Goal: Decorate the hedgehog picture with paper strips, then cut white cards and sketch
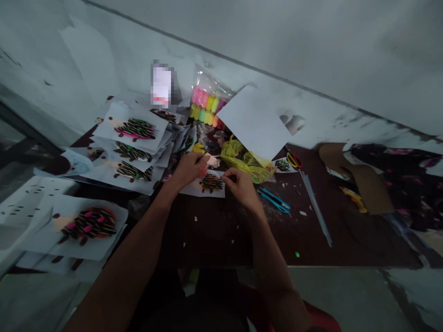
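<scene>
A small white card (194,189) with a dark, striped hedgehog figure (212,183) dotted in red lies on the brown table (214,230). Over its left part is my left hand (189,169), fingers closed round a small piece of red material (203,172). My right hand (238,185) is at the card's right edge with thumb and forefinger pinched together; what they hold, if anything, is too small to tell. Just beyond the hands lie a pale pink lump (212,161) and a crumpled yellow plastic bag (247,161).
Stacked hedgehog sheets (133,131) stand at the left, more on a white rack (17,214). A bag of coloured clay (207,103) and white paper (254,122) lie at the back. Rightward are a blue cutter (275,200), scissors (294,160), clear sticks (315,207) and dark floral fabric (408,184).
</scene>
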The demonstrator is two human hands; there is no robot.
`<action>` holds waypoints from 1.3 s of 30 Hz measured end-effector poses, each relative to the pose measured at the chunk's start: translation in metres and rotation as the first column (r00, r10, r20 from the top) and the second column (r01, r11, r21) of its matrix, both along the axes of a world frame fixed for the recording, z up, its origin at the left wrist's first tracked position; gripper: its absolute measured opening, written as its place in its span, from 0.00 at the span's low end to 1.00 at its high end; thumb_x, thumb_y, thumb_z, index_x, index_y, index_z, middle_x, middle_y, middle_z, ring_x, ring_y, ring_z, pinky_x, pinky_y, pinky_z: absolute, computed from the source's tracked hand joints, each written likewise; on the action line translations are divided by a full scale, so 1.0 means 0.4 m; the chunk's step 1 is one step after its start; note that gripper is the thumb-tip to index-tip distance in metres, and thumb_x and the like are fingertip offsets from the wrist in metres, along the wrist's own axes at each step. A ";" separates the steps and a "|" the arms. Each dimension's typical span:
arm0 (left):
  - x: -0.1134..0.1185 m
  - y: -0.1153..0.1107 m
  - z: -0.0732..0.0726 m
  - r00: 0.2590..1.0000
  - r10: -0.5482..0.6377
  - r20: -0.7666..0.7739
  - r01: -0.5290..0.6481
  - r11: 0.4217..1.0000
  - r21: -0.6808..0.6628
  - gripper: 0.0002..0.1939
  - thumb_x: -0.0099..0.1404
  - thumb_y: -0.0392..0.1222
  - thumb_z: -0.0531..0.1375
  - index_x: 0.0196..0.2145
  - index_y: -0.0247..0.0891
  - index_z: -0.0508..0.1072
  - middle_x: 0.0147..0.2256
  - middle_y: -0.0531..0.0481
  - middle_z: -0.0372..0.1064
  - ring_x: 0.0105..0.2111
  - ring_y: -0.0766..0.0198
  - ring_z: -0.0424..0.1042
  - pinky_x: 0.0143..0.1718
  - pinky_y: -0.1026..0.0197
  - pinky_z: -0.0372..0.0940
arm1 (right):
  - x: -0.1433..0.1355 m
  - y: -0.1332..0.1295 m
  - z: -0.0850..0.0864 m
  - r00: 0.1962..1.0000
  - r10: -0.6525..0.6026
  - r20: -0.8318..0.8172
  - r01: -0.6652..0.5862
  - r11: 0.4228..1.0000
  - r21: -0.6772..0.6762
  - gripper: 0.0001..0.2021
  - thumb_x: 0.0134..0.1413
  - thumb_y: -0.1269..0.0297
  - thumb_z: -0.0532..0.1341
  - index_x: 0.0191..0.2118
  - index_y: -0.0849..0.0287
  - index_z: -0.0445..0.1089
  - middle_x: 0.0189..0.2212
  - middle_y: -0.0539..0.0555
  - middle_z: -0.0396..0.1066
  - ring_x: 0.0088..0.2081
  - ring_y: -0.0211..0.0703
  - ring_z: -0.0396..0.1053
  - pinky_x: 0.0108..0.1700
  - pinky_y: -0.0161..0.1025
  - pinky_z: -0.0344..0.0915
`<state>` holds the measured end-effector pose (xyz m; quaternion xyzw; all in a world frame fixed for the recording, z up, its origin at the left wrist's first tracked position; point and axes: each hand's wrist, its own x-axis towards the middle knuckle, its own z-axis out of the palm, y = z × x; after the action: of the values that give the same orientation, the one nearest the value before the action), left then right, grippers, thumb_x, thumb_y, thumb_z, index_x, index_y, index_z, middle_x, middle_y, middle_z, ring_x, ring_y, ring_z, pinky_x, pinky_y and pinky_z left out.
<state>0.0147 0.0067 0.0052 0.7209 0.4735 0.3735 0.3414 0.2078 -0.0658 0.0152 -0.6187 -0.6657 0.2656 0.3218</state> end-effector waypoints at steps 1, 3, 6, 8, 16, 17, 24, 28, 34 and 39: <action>0.000 0.000 0.000 1.000 0.002 0.004 -0.002 1.000 -0.002 0.21 0.66 0.47 0.53 0.18 0.40 0.56 0.18 0.56 0.50 0.23 0.66 0.53 0.28 0.59 0.46 | 0.001 0.000 0.001 1.000 0.004 0.003 -0.004 1.000 0.003 0.05 0.56 0.67 0.63 0.31 0.57 0.75 0.28 0.50 0.74 0.30 0.41 0.68 0.36 0.37 0.62; -0.001 0.001 -0.001 1.000 0.005 0.011 -0.005 1.000 -0.003 0.21 0.66 0.47 0.54 0.18 0.41 0.55 0.18 0.56 0.51 0.23 0.66 0.53 0.27 0.59 0.46 | 0.003 -0.001 0.001 0.999 0.032 -0.005 -0.032 0.999 -0.008 0.06 0.56 0.70 0.62 0.32 0.57 0.76 0.30 0.51 0.75 0.32 0.41 0.70 0.38 0.38 0.63; -0.001 0.000 -0.001 1.000 0.010 0.010 -0.010 1.000 0.002 0.22 0.67 0.46 0.54 0.17 0.41 0.54 0.18 0.56 0.50 0.22 0.66 0.52 0.27 0.59 0.46 | 0.005 -0.003 -0.001 0.998 0.056 -0.004 -0.056 0.998 -0.042 0.08 0.55 0.72 0.61 0.34 0.56 0.78 0.31 0.51 0.76 0.33 0.42 0.71 0.40 0.39 0.64; -0.001 -0.001 0.000 1.000 0.014 0.007 -0.014 1.000 0.008 0.22 0.67 0.46 0.54 0.17 0.41 0.54 0.18 0.56 0.49 0.22 0.67 0.51 0.27 0.59 0.46 | 0.005 -0.003 -0.001 0.998 0.052 0.037 -0.050 0.997 -0.054 0.07 0.55 0.72 0.62 0.34 0.56 0.78 0.30 0.51 0.76 0.32 0.42 0.70 0.39 0.38 0.64; -0.001 -0.002 0.003 1.000 0.008 0.016 -0.008 1.000 0.008 0.22 0.67 0.47 0.53 0.18 0.41 0.54 0.18 0.56 0.49 0.23 0.66 0.51 0.27 0.58 0.45 | -0.011 -0.005 0.006 0.964 0.070 0.258 -0.068 0.998 -0.018 0.06 0.52 0.75 0.65 0.33 0.58 0.78 0.35 0.53 0.73 0.36 0.41 0.68 0.40 0.37 0.60; -0.001 -0.001 0.003 1.000 0.009 0.014 -0.009 1.000 0.007 0.22 0.67 0.47 0.53 0.18 0.41 0.54 0.18 0.56 0.49 0.23 0.66 0.51 0.27 0.58 0.45 | -0.013 -0.005 0.005 0.961 0.077 0.264 -0.072 0.997 -0.027 0.06 0.53 0.75 0.65 0.33 0.58 0.78 0.36 0.53 0.73 0.36 0.41 0.68 0.40 0.37 0.59; 0.000 -0.001 0.005 1.000 0.025 0.016 -0.025 1.000 0.015 0.22 0.67 0.46 0.54 0.17 0.41 0.54 0.17 0.57 0.49 0.22 0.67 0.51 0.27 0.58 0.45 | -0.018 -0.003 -0.007 0.941 0.083 0.329 -0.071 0.996 -0.047 0.06 0.54 0.74 0.65 0.34 0.57 0.78 0.36 0.52 0.73 0.36 0.41 0.68 0.39 0.36 0.58; 0.000 0.000 0.002 1.000 0.019 0.017 -0.019 1.000 0.013 0.22 0.67 0.46 0.54 0.17 0.40 0.55 0.17 0.57 0.50 0.22 0.67 0.52 0.26 0.59 0.45 | -0.021 -0.002 -0.008 0.929 0.071 0.362 -0.058 0.997 -0.047 0.06 0.55 0.73 0.65 0.35 0.56 0.78 0.36 0.52 0.73 0.37 0.41 0.69 0.38 0.36 0.59; 0.000 0.000 0.004 1.000 0.016 0.017 -0.016 1.000 0.007 0.22 0.67 0.47 0.54 0.17 0.40 0.55 0.17 0.56 0.50 0.22 0.66 0.52 0.27 0.58 0.45 | -0.028 -0.002 -0.001 0.915 0.056 0.399 -0.032 0.997 -0.065 0.05 0.56 0.72 0.66 0.37 0.56 0.79 0.38 0.54 0.75 0.39 0.43 0.71 0.40 0.37 0.60; 0.000 -0.001 0.006 1.000 0.021 0.009 -0.021 1.000 0.008 0.21 0.67 0.47 0.53 0.17 0.41 0.55 0.17 0.56 0.49 0.23 0.66 0.51 0.27 0.59 0.45 | -0.028 -0.004 0.002 0.911 0.071 0.405 -0.051 0.997 -0.060 0.08 0.58 0.71 0.65 0.40 0.56 0.81 0.39 0.55 0.75 0.39 0.44 0.72 0.41 0.37 0.62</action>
<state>0.0148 0.0061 0.0077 0.7157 0.4780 0.3822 0.3365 0.1966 -0.0676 0.0159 -0.6468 -0.7306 0.1568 0.1527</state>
